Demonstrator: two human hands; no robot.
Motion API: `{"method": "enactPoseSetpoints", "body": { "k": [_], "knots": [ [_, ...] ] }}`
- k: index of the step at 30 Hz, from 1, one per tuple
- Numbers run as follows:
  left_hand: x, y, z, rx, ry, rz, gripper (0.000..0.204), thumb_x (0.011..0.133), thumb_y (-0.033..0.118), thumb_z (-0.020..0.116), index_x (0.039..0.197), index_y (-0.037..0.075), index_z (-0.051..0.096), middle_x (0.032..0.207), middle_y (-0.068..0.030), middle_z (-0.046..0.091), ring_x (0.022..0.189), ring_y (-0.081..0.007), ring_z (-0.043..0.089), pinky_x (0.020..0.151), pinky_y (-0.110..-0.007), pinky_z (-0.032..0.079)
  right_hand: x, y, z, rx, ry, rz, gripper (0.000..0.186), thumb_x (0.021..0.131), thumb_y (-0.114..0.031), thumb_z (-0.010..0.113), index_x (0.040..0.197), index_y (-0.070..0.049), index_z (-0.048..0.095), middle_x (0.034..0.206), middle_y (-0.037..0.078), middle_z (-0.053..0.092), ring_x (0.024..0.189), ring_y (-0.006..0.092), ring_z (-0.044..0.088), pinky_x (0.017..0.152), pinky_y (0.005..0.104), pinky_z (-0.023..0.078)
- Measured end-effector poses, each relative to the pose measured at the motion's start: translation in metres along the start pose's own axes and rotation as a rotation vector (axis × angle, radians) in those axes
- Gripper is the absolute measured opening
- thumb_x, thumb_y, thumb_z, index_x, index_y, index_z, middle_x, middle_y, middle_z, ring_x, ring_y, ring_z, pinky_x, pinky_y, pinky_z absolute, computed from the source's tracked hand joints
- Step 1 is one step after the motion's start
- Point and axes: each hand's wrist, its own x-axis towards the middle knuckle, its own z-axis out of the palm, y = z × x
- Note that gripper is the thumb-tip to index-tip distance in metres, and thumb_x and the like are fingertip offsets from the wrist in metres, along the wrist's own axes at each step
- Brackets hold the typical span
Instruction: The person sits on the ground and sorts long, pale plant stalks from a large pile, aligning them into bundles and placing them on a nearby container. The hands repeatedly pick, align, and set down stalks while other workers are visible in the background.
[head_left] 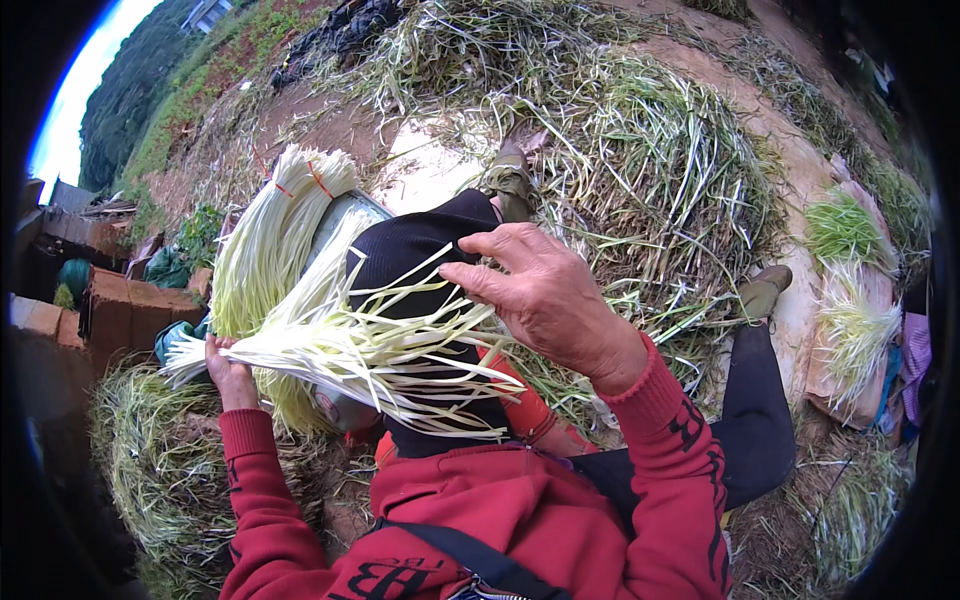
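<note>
My left hand is closed round the white stem end of a loose bunch of pale yellow chives. The bunch lies across in front of me, over my dark-clothed leg, its thin leaves fanning out to the right. Above the leaf tips is my right hand, thumb and forefinger apart with a gap between them. A few leaf ends come close to its thumb; whether any touch it I cannot tell. Beyond the left hand lie more long pale chives, banded with orange ties near their white ends.
A large heap of green and dried leaf waste spreads ahead and to the right. More waste lies at the left. Brown bricks stand at the far left. Loose chives and a green bunch lie at the far right.
</note>
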Motion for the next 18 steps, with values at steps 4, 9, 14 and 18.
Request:
{"method": "enactPoseSetpoints", "body": {
  "k": [4, 9, 14, 18],
  "knots": [
    [0.005, 0.002, -0.007, -0.029, -0.028, -0.005, 0.028, 0.088, 0.023, 0.053, 0.067, 0.013, 0.039, 0.056, 0.0032, 0.037, 0.050, -0.0096, 0.038, 0.049, -0.024, 0.038, 0.004, 0.000, 0.029, -0.083, -0.119, -0.015, 0.034, 0.075, -0.009, 0.052, 0.108, -0.008, 0.057, 0.100, 0.008, 0.057, 0.091, 0.0238, 0.054, 0.074, 0.0351, 0.047],
    [0.010, -0.002, -0.012, -0.058, -0.043, -0.015, 0.024, 0.088, 0.022, 0.053, 0.069, 0.013, 0.041, 0.057, 0.0038, 0.040, 0.050, -0.0087, 0.041, 0.050, -0.024, 0.039, -0.008, -0.005, 0.053, 0.031, -0.012, 0.056, 0.028, 0.076, -0.012, 0.057, 0.103, -0.003, 0.056, 0.078, 0.007, 0.053, 0.073, 0.0222, 0.054, 0.063, 0.0315, 0.047],
    [0.010, 0.002, -0.014, -0.065, -0.068, -0.011, 0.026, 0.089, 0.023, 0.053, 0.068, 0.013, 0.040, 0.056, 0.0041, 0.039, 0.049, -0.0084, 0.039, 0.050, -0.024, 0.039, -0.024, -0.010, 0.088, 0.003, 0.048, 0.240, 0.009, 0.074, -0.013, 0.057, 0.073, -0.008, 0.050, 0.065, 0.008, 0.047, 0.061, 0.0263, 0.053, 0.058, 0.0362, 0.045],
    [-0.011, -0.015, 0.018, -0.091, -0.135, -0.042, 0.028, 0.089, 0.024, 0.052, 0.067, 0.013, 0.039, 0.055, 0.0041, 0.037, 0.048, -0.0081, 0.038, 0.050, -0.023, 0.037, -0.098, 0.075, 0.104, 0.107, -0.019, 0.828, 0.018, 0.081, -0.019, 0.052, 0.076, -0.001, 0.056, 0.072, 0.017, 0.056, 0.070, 0.0344, 0.057, 0.060, 0.0416, 0.045]
  ]
}}
